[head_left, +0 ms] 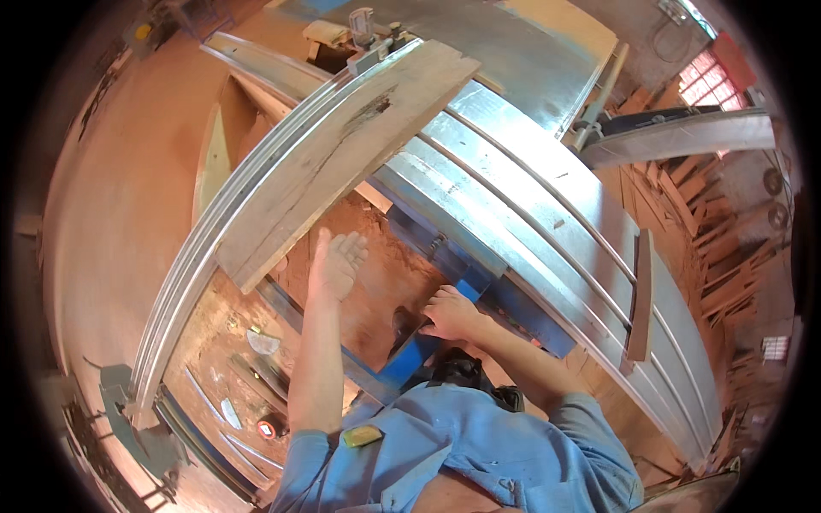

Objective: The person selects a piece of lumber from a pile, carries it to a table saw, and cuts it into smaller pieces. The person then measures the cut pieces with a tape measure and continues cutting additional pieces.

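A wide wooden board (342, 162) with a dark crack and knot lies slanting along a grooved aluminium rail (201, 227). Just below the board's near edge is my left hand (339, 263), raised with its palm showing and fingers stretched out, holding nothing. To its right, my right hand (451, 313) has its fingers curled close to a blue metal frame (410, 357). Whatever those fingers may grip is hidden. Beyond it stretches a shiny metal machine table (522, 192) with long slots, and a short wooden strip (640, 299) lies across them.
Left of my left forearm, a dusty wooden surface (209, 342) carries a red-and-black round tool (271, 426), a pale half-round piece (262, 342) and thin strips. A clamp-like metal fitting (363, 43) stands at the rail's far end. Scrap wood (727, 269) is piled at right.
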{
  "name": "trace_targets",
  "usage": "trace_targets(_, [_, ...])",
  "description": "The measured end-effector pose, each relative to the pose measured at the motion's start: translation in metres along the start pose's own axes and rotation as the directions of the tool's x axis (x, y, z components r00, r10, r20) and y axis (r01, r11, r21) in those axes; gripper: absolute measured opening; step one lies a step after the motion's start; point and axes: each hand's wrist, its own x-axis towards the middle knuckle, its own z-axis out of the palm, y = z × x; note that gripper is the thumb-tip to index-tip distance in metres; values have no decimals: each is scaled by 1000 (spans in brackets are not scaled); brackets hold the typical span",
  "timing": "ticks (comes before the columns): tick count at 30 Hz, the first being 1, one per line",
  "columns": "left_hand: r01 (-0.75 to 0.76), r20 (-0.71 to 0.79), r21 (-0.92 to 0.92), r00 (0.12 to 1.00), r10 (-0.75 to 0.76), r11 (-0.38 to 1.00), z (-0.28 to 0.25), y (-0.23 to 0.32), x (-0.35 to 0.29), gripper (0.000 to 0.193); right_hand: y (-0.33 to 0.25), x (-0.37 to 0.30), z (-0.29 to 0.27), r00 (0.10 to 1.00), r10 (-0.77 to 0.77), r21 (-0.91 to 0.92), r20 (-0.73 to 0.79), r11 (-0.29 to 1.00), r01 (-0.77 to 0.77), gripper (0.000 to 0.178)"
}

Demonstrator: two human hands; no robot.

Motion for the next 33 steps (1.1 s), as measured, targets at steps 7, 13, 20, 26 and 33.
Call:
trace_targets(7, [-28,-159,399,982,100,916,18,1,-1,73,18,6,-11,989,-45,-30,143,998,50,43])
trace_targets(13, [-143,-217,537,929,300,831,21,-11,-34,58,22,-10,-5,993,-119,8,18,993,119,47])
trace_targets(20, [42,-299,946,506,809,323,-33,65,-49,39,25,-9,-14,987,-151,13,59,989,150,50])
trace_targets(26, [202,-368,929,448,815,309,-183,149,-23,62,30,14,-24,954,-205,36,218,979,202,55])
trace_targets(33, [-48,-481,667,735,479,743,-176,173,35,54,68,85,-53,956,13,695,293,684,-222,64])
